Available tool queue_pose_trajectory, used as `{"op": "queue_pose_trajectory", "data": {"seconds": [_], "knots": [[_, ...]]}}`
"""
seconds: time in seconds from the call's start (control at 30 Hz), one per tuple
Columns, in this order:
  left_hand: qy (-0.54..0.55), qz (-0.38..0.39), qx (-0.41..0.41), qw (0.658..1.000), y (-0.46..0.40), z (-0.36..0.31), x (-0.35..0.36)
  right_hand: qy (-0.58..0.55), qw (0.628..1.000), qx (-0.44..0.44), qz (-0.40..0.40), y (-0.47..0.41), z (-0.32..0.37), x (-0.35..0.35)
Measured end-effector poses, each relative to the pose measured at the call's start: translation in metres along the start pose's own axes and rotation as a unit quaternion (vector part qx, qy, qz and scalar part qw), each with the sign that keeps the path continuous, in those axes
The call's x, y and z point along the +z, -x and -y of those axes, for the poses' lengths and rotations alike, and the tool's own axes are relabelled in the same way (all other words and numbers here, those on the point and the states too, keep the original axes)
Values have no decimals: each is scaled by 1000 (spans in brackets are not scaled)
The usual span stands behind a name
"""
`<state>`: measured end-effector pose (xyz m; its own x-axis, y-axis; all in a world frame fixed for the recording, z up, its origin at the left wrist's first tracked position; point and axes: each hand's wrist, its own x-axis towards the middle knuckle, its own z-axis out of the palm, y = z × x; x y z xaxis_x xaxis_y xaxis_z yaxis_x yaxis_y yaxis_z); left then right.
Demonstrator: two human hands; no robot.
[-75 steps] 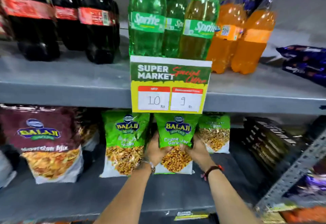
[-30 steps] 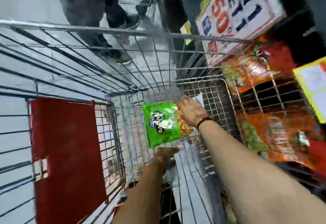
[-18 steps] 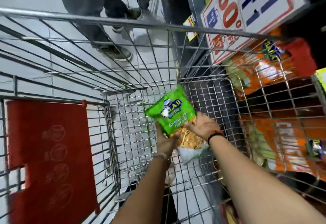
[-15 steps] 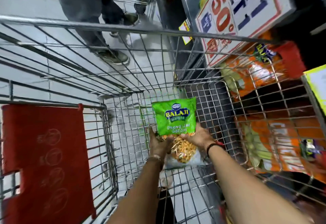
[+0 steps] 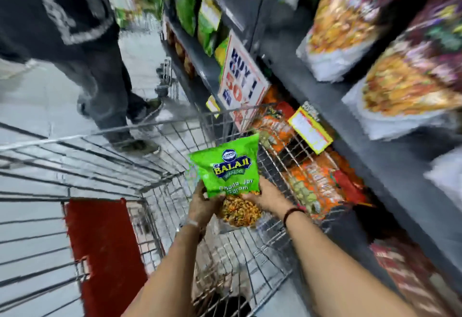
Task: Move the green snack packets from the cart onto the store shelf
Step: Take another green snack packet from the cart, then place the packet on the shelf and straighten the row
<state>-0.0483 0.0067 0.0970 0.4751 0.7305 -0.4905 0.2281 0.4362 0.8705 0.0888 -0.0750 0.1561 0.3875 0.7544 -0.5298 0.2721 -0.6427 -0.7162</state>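
Both hands hold one green snack packet (image 5: 228, 166) above the wire cart (image 5: 150, 171); the left hand (image 5: 203, 204) grips the packet's lower left side, its fingers (image 5: 217, 198) curled shut around the edge; the right hand (image 5: 265, 198) grips the lower right side, thumb on the front face and the other fingers hidden behind the packet, so that hand too is closed on it. The packet stands nearly upright, tilted a little to the left, its printed front toward the camera; the upper part is green with a blue and yellow logo, the lower part shows a yellow-brown snack mix, and its bottom edge sits between the two wrists. A dark band (image 5: 291, 213) circles the right wrist; a pale bracelet (image 5: 191, 222) sits on the left wrist.

The packet is held over the cart's right part, clear of the wire floor; a red flap (image 5: 102, 249) hangs at the cart's left side. To the right stands the store shelf (image 5: 332, 96), much blurred; large snack bags (image 5: 410, 74) lie on an upper level, orange packets (image 5: 317, 181) on a lower level just beyond the cart's wire wall; a tilted offer sign (image 5: 241, 80) and a small yellow price tag (image 5: 310, 130) hang on the shelf edges. Another person's dark trouser legs (image 5: 100, 66) stand on the pale floor (image 5: 35, 99) beyond the cart.
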Motion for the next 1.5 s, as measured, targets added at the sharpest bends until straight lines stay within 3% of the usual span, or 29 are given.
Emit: {"op": "queue_pose_trajectory", "data": {"seconds": [0.13,0.3,0.53,0.77,0.87,1.13,1.43,1.5], "knots": [[-48,64,114,990,32,-75,15,-27,991,-24,-125,52,29,-27],[-64,159,227,959,97,-156,66,-64,956,-98,-270,133,44,-74],[-99,284,328,895,221,-181,187,-106,888,-119,-431,298,-9,-146],[-101,437,301,842,365,-106,321,-117,837,-16,-534,484,-128,-162],[-110,491,299,811,428,-68,370,-121,799,25,-589,556,-175,-157],[-185,582,282,740,502,-32,476,-137,702,91,-693,633,-258,-181],[-203,541,285,765,522,-16,540,-204,636,67,-741,631,-305,-221],[-198,527,286,775,522,-10,559,-218,641,93,-730,629,-326,-235]]}}
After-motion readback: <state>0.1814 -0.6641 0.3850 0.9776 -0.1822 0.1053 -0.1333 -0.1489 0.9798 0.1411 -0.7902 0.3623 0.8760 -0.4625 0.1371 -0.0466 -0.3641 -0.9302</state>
